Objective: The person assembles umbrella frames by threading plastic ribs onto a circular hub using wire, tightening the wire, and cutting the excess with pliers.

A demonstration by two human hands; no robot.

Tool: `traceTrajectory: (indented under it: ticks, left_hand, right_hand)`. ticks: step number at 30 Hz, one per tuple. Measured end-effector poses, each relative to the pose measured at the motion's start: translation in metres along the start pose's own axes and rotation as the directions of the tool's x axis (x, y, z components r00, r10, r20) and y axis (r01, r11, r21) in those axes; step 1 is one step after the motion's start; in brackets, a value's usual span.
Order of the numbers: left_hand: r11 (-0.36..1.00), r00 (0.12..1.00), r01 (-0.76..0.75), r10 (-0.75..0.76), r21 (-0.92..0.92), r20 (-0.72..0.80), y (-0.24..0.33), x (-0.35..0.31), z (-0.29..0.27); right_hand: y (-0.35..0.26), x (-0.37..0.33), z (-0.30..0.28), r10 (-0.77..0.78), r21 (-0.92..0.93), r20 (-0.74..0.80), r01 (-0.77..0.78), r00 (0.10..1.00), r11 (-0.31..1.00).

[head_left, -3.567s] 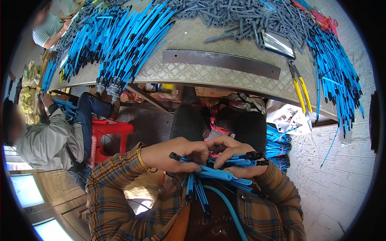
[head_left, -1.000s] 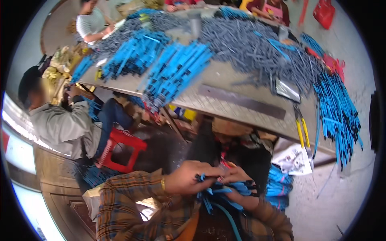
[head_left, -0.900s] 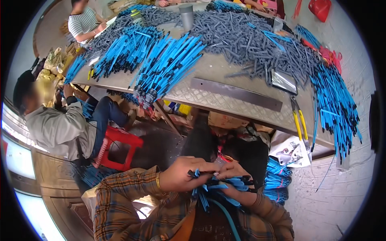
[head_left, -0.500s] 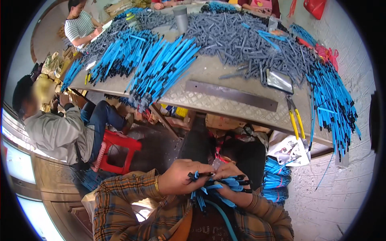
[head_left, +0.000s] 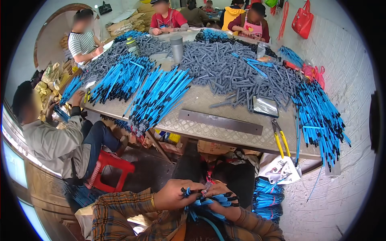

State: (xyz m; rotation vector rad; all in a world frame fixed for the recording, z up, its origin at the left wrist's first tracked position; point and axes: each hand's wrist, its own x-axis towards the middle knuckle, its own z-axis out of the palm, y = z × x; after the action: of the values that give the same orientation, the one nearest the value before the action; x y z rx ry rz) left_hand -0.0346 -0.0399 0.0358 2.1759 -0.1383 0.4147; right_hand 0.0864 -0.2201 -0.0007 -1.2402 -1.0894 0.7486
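1. Left grip and right grip both clasp blue strips close before the torso, probably for fine fingerwork.
2. Near on the surface, a metal bar lies flat; right, pliers point handles nearward, seemingly for easy reach.
3. Farther, grey plugs lie heaped, apparently kept separate from the left pile and right pile.

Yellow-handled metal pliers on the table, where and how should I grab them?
Probably by both yellow handles, coming from the near edge of the grey-beige textured table: they lie spread, pointing toward you, while the metal head faces away.
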Motion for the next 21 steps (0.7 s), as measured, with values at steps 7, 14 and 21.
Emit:
traceTrajectory:
  ticks: [7,14,21]
  left_hand:
    - [0.999,0.998,0.02,-0.022,0.029,0.067,-0.002,0.005,0.001]
    - [0.96,0.997,0.034,-0.012,-0.277,0.081,-0.002,0.004,0.004]
    - [0.932,0.99,0.104,-0.064,-0.348,0.122,-0.008,0.006,-0.006]
  right_hand:
    - [0.01,0.001,-0.001,-0.083,-0.042,-0.059,0.08,0.995,0.996]
    - [0.007,-0.006,0.0,-0.082,-0.006,-0.037,0.081,0.996,0.997]
    - [0.011,0.004,-0.002,-0.031,-0.044,0.059,0.033,0.998,0.998]
